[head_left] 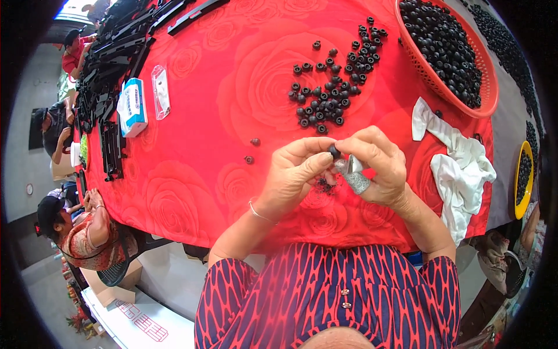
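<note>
"Two hands are noted close together over the red tablecloth (192,116). How is the left hand (296,166) set?"

"Thumb and fingertips are pinched closed on a small black part (334,151), which is held just above the cloth, between both hands."

"And the right hand (381,166)?"

"Fingers are bent, with tips brought up to the same part. Silver-grey wrapping (356,183) is worn on the thumb. Whether anything is gripped there cannot be told."

"Surroundings?"

"Dark crumbs (325,187) are scattered beneath the hands. A loose cluster of black parts (325,104) is spread beyond them. More are heaped in an orange-red basket (493,102), upper right. White fabric (459,174) is left crumpled beside the right forearm. Two stray parts (249,160) are seen left of the left hand; a tissue box (135,107) is placed farther left."
</note>
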Available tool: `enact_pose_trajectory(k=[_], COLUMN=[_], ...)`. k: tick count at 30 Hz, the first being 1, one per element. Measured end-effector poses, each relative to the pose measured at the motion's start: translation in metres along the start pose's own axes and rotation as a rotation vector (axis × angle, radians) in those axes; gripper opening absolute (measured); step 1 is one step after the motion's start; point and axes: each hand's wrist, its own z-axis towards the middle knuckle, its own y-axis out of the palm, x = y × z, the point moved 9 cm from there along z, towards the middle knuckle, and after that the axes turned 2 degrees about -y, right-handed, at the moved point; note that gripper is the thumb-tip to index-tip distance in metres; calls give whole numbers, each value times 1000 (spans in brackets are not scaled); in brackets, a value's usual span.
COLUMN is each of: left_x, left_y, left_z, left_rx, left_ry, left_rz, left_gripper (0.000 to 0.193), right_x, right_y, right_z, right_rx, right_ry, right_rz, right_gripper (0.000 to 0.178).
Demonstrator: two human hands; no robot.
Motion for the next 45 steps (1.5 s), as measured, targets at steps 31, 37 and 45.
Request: enact_pose_trajectory(k=[31, 37, 45], left_x=[3, 7, 10], left_y=[-5, -5, -8], left_z=[0, 1, 1], left_rx=[8, 13, 71], left_ry=[-10, 34, 83], left_rz=[-43, 11, 112], left_gripper=[24, 26, 24], right_x=[23, 26, 27], right_y=[0, 0, 2], right_z=[5, 4, 1], right_rx=[-193, -188, -151], right_ry=[308, 296, 287], right_rz=[89, 96, 106], right_gripper=[37, 37, 33])
